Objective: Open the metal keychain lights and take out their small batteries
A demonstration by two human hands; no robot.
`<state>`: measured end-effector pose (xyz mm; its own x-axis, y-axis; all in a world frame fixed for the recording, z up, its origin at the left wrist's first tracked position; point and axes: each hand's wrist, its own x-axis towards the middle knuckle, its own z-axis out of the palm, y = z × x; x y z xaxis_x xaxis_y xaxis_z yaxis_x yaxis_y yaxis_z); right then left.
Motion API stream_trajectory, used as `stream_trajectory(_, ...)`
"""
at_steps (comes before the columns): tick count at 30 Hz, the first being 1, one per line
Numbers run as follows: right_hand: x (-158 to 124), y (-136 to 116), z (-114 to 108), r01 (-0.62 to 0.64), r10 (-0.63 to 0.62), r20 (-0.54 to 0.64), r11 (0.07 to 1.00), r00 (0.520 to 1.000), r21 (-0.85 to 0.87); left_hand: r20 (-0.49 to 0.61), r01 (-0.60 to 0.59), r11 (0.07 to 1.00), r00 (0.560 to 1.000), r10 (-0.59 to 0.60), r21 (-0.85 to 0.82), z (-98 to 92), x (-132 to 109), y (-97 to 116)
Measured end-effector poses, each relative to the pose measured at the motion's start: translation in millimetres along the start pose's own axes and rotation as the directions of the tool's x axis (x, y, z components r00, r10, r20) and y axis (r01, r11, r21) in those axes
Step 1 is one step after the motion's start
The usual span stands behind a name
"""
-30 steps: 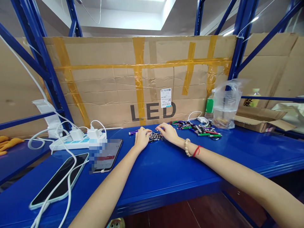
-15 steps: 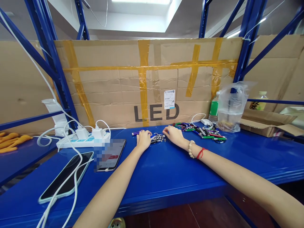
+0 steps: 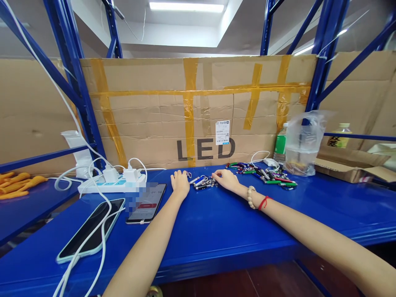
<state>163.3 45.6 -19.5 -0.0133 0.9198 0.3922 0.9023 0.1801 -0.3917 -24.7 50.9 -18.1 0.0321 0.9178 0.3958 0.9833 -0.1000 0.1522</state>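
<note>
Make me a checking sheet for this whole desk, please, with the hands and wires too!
Surface: glossy blue tabletop.
Job's things: small pile of metallic pieces; bigger colourful heap of pen-like pieces to its right.
Clutter: dark phone, lit phone, clear plastic bag, green-labelled bottle, cardboard box.
Hands: left hand beside the small pile's left edge; right hand with fingers at its right edge; whether either grips anything is unclear.
Cables: white cables cross the dark phone and loop near the power strip.
Surroundings: taped cardboard marked LED; blue rack posts.
</note>
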Motion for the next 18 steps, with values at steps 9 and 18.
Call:
stream_trajectory(9,-0.5,-0.6,0.5,-0.002,0.002,0.005,1.0,1.0,0.018,0.015,0.006,0.998,1.0,-0.005,-0.059,2.6,2.4,-0.6)
stream_trajectory(18,-2.0,-4.1,3.3,0.1,-0.071,-0.16,0.978,0.985,0.182,-0.257,-0.263,0.946,0.943,0.21,-0.191,-1.3,0.5,13.5)
